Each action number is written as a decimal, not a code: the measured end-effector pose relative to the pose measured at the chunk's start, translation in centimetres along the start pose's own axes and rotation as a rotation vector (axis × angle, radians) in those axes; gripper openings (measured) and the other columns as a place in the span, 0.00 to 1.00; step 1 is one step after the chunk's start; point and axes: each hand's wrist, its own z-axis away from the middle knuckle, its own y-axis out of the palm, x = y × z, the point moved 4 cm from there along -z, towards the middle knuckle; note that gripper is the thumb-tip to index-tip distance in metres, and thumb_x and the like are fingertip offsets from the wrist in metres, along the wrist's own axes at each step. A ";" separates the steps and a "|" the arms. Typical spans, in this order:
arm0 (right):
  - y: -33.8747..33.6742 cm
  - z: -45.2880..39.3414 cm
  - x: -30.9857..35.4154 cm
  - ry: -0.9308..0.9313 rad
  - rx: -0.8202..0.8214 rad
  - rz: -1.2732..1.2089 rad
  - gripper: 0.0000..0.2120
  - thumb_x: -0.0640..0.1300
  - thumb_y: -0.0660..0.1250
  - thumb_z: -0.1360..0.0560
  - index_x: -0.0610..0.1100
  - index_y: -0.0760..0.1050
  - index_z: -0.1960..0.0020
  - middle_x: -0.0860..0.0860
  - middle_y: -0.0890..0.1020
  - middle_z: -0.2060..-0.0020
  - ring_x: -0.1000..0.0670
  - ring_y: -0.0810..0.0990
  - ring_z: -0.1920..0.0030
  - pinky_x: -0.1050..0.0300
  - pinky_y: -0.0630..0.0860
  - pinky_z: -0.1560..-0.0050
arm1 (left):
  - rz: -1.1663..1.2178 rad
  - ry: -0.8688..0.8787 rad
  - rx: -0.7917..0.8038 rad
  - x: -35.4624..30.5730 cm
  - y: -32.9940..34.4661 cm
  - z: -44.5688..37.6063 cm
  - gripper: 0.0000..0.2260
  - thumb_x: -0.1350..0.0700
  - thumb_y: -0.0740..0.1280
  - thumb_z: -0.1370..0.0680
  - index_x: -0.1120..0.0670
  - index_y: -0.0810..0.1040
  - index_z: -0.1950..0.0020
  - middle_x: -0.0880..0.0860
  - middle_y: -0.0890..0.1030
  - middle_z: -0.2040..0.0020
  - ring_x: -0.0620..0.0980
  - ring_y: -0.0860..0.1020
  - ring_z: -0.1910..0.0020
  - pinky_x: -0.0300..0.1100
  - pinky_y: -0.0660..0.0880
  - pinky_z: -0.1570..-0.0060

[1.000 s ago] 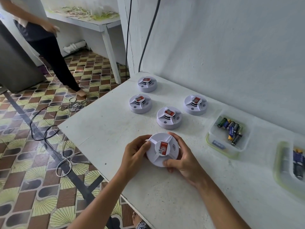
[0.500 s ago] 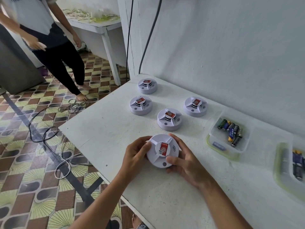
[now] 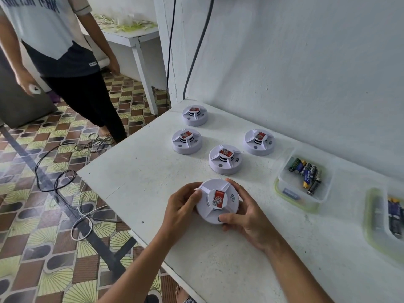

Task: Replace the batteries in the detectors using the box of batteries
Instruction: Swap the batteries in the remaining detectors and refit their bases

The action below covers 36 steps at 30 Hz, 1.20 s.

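A second person (image 3: 65, 62) in a light printed T-shirt and black trousers is standing barefoot on the patterned tile floor (image 3: 32, 215), well to the left of the fingers and beyond them. Loose cables (image 3: 65, 182) are lying coiled on that floor. Two dark cords (image 3: 196, 51) are hanging down the white wall (image 3: 306, 62). A side table (image 3: 135, 40) is standing far behind.

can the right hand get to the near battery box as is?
Probably yes, once it lets go: the right hand grips the detector together with the left hand. The battery box sits open-topped just to its right, with bare table between.
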 end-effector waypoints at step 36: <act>0.4 0.1 0.3 -0.048 -0.045 0.102 0.39 0.35 0.76 0.37 0.56 0.67 0.31 0.49 0.79 0.42 0.47 0.81 0.48 0.55 0.78 0.64 | -0.015 0.035 0.001 0.3 0.1 0.1 0.13 0.51 0.62 0.22 0.52 0.80 0.41 0.46 0.84 0.48 0.48 0.82 0.49 0.42 0.80 0.51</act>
